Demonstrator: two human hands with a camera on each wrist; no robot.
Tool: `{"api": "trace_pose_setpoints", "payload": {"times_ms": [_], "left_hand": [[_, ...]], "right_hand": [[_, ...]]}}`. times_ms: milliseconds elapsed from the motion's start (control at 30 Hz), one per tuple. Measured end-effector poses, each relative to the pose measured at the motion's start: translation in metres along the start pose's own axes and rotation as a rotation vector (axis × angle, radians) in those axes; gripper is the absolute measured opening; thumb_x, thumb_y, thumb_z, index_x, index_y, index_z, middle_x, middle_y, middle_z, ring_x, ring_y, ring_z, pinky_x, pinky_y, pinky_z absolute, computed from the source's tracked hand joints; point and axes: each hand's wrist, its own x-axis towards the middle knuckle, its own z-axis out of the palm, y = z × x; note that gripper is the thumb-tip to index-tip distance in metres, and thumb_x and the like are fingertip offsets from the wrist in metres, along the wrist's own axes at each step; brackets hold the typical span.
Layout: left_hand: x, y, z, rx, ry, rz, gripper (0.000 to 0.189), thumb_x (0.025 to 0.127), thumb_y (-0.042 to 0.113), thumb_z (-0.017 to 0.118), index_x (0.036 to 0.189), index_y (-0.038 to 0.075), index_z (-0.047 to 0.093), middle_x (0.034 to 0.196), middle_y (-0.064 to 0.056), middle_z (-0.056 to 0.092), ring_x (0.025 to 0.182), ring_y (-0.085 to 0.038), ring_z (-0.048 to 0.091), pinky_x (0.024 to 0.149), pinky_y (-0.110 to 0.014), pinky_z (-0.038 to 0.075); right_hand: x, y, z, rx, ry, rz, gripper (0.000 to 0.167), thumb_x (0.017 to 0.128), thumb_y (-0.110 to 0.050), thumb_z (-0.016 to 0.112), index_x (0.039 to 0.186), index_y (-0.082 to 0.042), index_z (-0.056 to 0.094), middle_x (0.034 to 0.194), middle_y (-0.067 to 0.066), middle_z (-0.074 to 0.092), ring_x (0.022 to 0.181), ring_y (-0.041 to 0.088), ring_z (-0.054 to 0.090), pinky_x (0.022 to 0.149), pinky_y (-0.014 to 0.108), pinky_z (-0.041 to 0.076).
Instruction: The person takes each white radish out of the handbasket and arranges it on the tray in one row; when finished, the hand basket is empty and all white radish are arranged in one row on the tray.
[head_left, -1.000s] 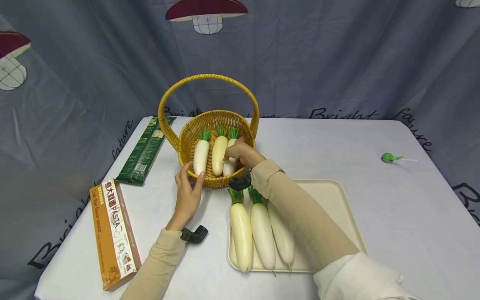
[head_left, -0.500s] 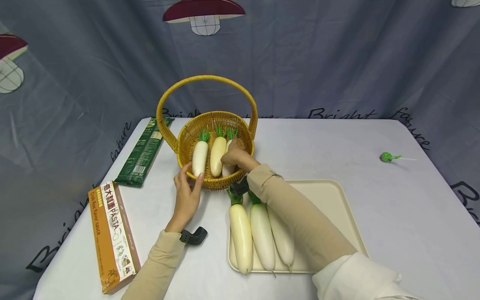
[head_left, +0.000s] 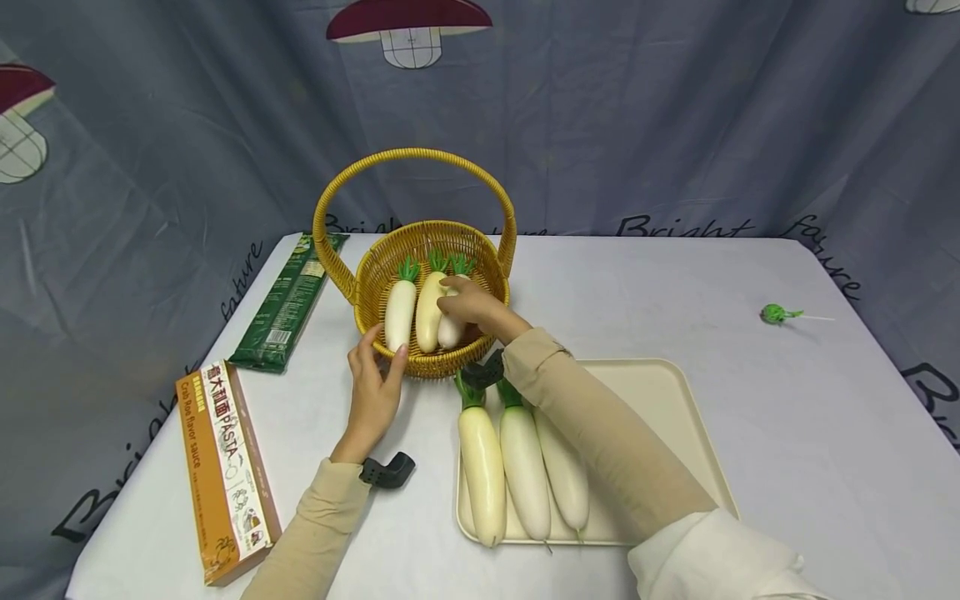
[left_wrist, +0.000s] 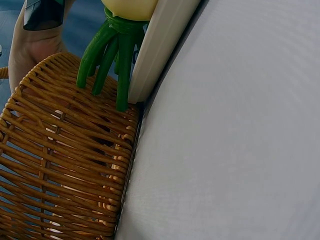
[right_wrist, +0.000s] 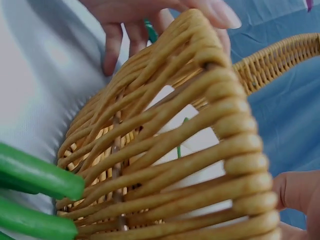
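Observation:
A yellow wicker basket (head_left: 371, 287) with a tall arched handle holds three white radishes with green tops. They are a left radish (head_left: 400, 315), a middle radish (head_left: 430, 312) leaning slightly, and a right radish (head_left: 452, 331) partly under my right hand. My left hand (head_left: 373, 404) grips the basket's front-left rim, thumb over the edge and fingers outside, as the right wrist view shows. My right hand (head_left: 480, 307) reaches inside, across the right radish, its extended fingertips at the middle one. In the left wrist view the basket's woven side (left_wrist: 65, 160) hides most of the inside.
A cream tray (head_left: 667, 400) in front of the basket bears three larger radishes (head_left: 482, 475), partly under my right forearm. On the left lie a green packet (head_left: 285, 312) and an orange pasta box (head_left: 225, 475). A small green item on a white stick (head_left: 780, 315) lies far right.
My right hand's fingers have gone from curling around the right radish to extending leftward over it. The middle and right radishes have shifted slightly left. My left hand keeps its place.

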Motion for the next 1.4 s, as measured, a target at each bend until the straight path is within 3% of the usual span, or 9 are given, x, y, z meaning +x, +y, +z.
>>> {"api": "trace_pose_setpoints", "payload": {"times_ms": [133, 367, 500, 767, 1000, 1133, 1233, 1400], "left_hand": [[0.000, 0.000, 0.000, -0.006, 0.002, 0.001, 0.056, 0.092, 0.046, 0.044, 0.138, 0.023, 0.023, 0.125, -0.018, 0.025, 0.106, -0.029, 0.040, 0.087, -0.039, 0.039], [0.000, 0.000, -0.001, 0.001, 0.003, -0.001, 0.055, 0.092, 0.047, 0.043, 0.138, 0.024, 0.023, 0.125, -0.018, 0.026, 0.106, -0.029, 0.040, 0.086, -0.039, 0.039], [0.001, 0.000, -0.001, 0.012, 0.010, 0.005, 0.055, 0.092, 0.047, 0.043, 0.138, 0.024, 0.023, 0.123, -0.017, 0.027, 0.102, -0.027, 0.040, 0.083, -0.037, 0.038], [-0.001, 0.000, -0.001, -0.002, 0.004, -0.003, 0.055, 0.092, 0.046, 0.044, 0.138, 0.024, 0.023, 0.125, -0.017, 0.025, 0.105, -0.028, 0.040, 0.086, -0.039, 0.039], [-0.001, 0.001, 0.000, 0.000, 0.005, 0.001, 0.055, 0.092, 0.047, 0.043, 0.138, 0.025, 0.023, 0.126, -0.018, 0.025, 0.109, -0.030, 0.040, 0.088, -0.041, 0.039], [-0.001, 0.000, 0.000, 0.008, 0.009, -0.001, 0.056, 0.092, 0.047, 0.044, 0.138, 0.025, 0.022, 0.126, -0.017, 0.026, 0.108, -0.029, 0.040, 0.088, -0.040, 0.039], [0.000, -0.001, 0.001, 0.006, 0.008, 0.003, 0.056, 0.092, 0.047, 0.044, 0.138, 0.024, 0.023, 0.125, -0.017, 0.026, 0.106, -0.028, 0.039, 0.087, -0.040, 0.039], [0.000, -0.002, 0.001, 0.006, 0.007, 0.007, 0.056, 0.092, 0.046, 0.043, 0.139, 0.023, 0.022, 0.124, -0.017, 0.026, 0.103, -0.026, 0.039, 0.086, -0.038, 0.038]], "right_hand": [[0.002, 0.001, -0.001, -0.007, -0.030, -0.005, 0.054, 0.088, -0.015, 0.043, 0.141, -0.017, 0.032, 0.147, 0.007, 0.028, 0.115, 0.021, 0.036, 0.082, 0.035, 0.031], [0.000, 0.003, -0.003, 0.116, -0.107, -0.027, 0.056, 0.088, -0.015, 0.043, 0.143, -0.018, 0.028, 0.148, 0.007, 0.024, 0.120, 0.024, 0.041, 0.086, 0.036, 0.043], [-0.003, 0.005, -0.007, 0.205, -0.172, -0.104, 0.055, 0.090, -0.015, 0.042, 0.143, -0.021, 0.027, 0.149, 0.004, 0.021, 0.118, 0.026, 0.045, 0.083, 0.041, 0.047], [-0.010, 0.016, -0.016, 0.350, -0.331, -0.296, 0.051, 0.092, -0.010, 0.040, 0.139, -0.028, 0.033, 0.150, -0.008, 0.017, 0.124, 0.023, 0.038, 0.088, 0.041, 0.042], [-0.032, 0.026, -0.031, 0.448, -0.415, -0.373, 0.053, 0.093, -0.009, 0.037, 0.141, -0.027, 0.029, 0.150, -0.010, 0.011, 0.131, 0.021, 0.025, 0.097, 0.041, 0.035], [-0.054, 0.041, -0.046, 0.408, -0.442, -0.415, 0.054, 0.091, -0.007, 0.039, 0.142, -0.025, 0.028, 0.150, -0.008, 0.013, 0.122, 0.021, 0.033, 0.091, 0.038, 0.039], [-0.078, 0.052, -0.058, 0.293, -0.435, -0.447, 0.055, 0.091, -0.009, 0.043, 0.141, -0.024, 0.030, 0.147, -0.004, 0.019, 0.113, 0.020, 0.038, 0.085, 0.034, 0.042], [-0.121, 0.073, -0.077, 0.094, -0.412, -0.485, 0.054, 0.091, -0.014, 0.052, 0.140, -0.023, 0.032, 0.142, 0.002, 0.030, 0.114, 0.017, 0.042, 0.089, 0.031, 0.041]]}}
